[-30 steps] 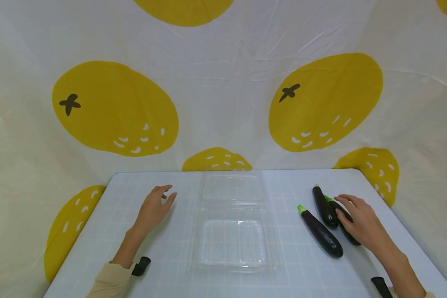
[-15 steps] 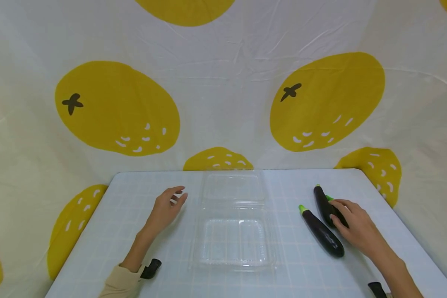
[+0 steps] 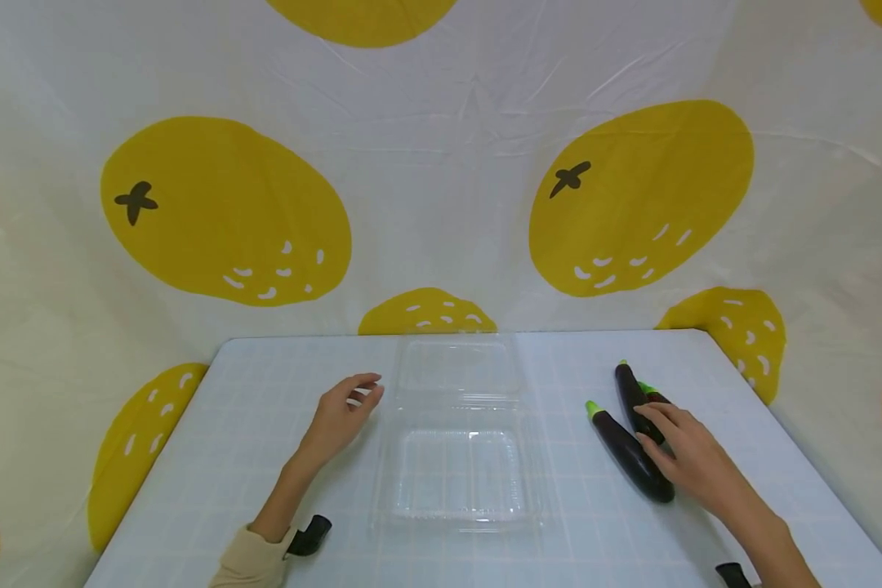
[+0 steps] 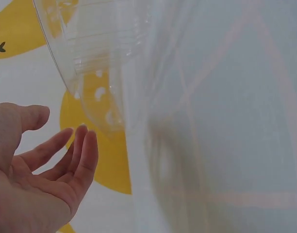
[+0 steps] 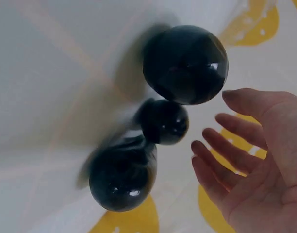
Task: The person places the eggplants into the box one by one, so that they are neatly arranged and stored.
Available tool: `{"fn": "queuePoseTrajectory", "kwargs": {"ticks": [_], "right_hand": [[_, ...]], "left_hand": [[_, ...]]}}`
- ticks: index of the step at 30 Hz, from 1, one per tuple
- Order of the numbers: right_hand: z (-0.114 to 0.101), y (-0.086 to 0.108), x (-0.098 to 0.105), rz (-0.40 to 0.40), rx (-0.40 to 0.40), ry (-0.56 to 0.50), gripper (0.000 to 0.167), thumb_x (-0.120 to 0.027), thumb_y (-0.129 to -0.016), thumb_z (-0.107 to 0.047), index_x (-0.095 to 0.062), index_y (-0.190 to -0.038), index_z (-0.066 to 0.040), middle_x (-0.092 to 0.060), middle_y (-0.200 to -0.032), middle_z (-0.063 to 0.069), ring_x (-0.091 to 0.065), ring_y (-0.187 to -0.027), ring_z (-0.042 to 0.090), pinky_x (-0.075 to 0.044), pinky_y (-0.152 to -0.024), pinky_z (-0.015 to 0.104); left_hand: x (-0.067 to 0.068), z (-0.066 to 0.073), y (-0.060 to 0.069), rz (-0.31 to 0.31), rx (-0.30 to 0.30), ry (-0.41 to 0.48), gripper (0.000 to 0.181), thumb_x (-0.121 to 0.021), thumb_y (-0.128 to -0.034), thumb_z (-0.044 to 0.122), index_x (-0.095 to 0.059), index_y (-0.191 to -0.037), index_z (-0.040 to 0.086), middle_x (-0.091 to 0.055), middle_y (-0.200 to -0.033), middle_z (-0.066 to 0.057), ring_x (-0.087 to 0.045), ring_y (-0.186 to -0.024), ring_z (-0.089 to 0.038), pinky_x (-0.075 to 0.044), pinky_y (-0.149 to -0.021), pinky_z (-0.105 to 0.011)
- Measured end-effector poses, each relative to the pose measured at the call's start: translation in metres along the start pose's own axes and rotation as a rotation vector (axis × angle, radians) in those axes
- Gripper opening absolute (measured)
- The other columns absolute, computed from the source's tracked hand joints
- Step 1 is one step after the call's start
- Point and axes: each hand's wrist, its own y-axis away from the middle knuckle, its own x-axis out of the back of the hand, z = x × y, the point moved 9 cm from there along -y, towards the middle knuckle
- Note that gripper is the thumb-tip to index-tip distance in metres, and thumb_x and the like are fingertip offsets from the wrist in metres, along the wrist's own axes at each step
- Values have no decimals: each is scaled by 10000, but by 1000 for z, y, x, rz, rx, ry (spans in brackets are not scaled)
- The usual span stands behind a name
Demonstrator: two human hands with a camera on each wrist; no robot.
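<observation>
Eggplants [image 5: 165,121], three of them, dark and glossy, lie on the counter [image 3: 213,490] towards its right edge, between the middle and the far right corner. The front eggplant [image 3: 632,457] slants from a bright green cap [image 3: 592,410] down towards the near right corner. The back eggplant [image 3: 632,392] lies a little closer to the far edge, and beside it is a third eggplant [image 3: 657,397], which shows little more than its capped end past the fingers.

The right hand [image 3: 682,451] is over this group. Its grip stands apart: the right wrist view shows the thumb well away from the four gently bent fingers, with no eggplant held between them. The thumb tip is just beside the rounded end of the front eggplant, though in that dim, slightly soft view I can't fairly say whether the two touch.

A clear plastic container [image 3: 456,474] sits open at the middle of the counter, its lid [image 3: 456,367] laid back to the far edge. The left hand [image 3: 344,416] hangs just left of it, its grip also apart and holding nothing, thumb raised off relaxed fingers. A beige sleeve [image 3: 250,559] and a black strap [image 3: 309,536] show behind that wrist.

Beyond the far edge hangs a pale cloth [image 3: 441,163] printed with big yellow fruit shapes [image 3: 228,212].
</observation>
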Motion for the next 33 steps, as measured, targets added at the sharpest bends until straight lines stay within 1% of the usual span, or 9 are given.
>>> {"fn": "queuePoseTrajectory", "kwargs": {"ticks": [3, 5, 11, 15, 17, 22, 27, 30, 33], "right_hand": [[-5, 2, 0, 29, 48, -8, 453, -852, -794, -35, -672, -1208, 4, -646, -1162, 223, -612, -1046, 436, -514, -857, 629], [-8, 3, -1, 20, 53, -9, 446, -851, -799, -44, -676, -1205, 9, -647, -1159, 219, -609, -1050, 429, -509, -860, 622], [-10, 6, -12, -81, -32, -3, 429, -815, -870, -115, -670, -1248, 25, -645, -1201, 235, -580, -1118, 429, -490, -929, 637], [-14, 7, -16, -92, -38, -4, 422, -808, -878, -108, -665, -1250, 34, -667, -1174, 218, -597, -1083, 405, -516, -907, 602], [-16, 7, -17, -92, -35, 3, 422, -808, -880, -111, -664, -1252, 28, -678, -1165, 204, -610, -1066, 391, -530, -889, 588], [-16, 8, -24, -145, -76, -3, 436, -786, -912, -151, -645, -1293, 11, -670, -1196, 212, -609, -1101, 412, -515, -913, 616], [-16, 8, -28, -195, -116, -16, 453, -770, -931, -179, -629, -1327, -11, -655, -1236, 237, -597, -1150, 466, -483, -942, 662], [-17, 9, -30, -214, -132, -18, 473, -778, -926, -195, -623, -1335, -17, -648, -1249, 260, -590, -1164, 500, -478, -942, 677], [-16, 8, -32, -239, -162, -23, 498, -786, -923, -224, -615, -1345, -22, -633, -1278, 277, -583, -1180, 520, -480, -934, 682]], "left_hand": [[-4, 1, 0, -16, 21, 38, 358, -683, -1016, 261, -686, -1295, 37, -718, -1148, -73, -659, -1003, -227, -563, -855, -281], [-6, 1, -1, -23, 32, 50, 361, -684, -1015, 268, -689, -1290, 34, -720, -1146, -74, -660, -1001, -227, -563, -852, -269], [-11, -1, -1, -30, 46, 59, 345, -693, -1010, 242, -694, -1277, 24, -722, -1132, -79, -657, -975, -216, -558, -830, -251], [-13, -1, -1, -38, 44, 71, 330, -704, -1001, 210, -696, -1271, 21, -722, -1121, -90, -655, -957, -217, -559, -796, -241], [-14, -2, -1, -44, 53, 80, 328, -710, -996, 206, -698, -1269, 24, -720, -1108, -92, -650, -930, -216, -565, -745, -236], [-17, -6, 0, -66, 90, 141, 315, -717, -989, 179, -701, -1261, 21, -712, -1047, -91, -655, -830, -273, -566, -631, -240], [-20, -6, 1, -100, 93, 193, 301, -712, -989, 153, -700, -1247, -2, -718, -1024, -127, -654, -795, -342, -567, -629, -274], [-20, -7, 1, -115, 96, 215, 298, -716, -987, 155, -704, -1239, -4, -723, -1021, -142, -649, -787, -348, -564, -630, -277], [-21, -8, 2, -127, 99, 231, 301, -725, -981, 159, -707, -1233, -3, -724, -1006, -128, -653, -793, -341, -561, -632, -261]]}}
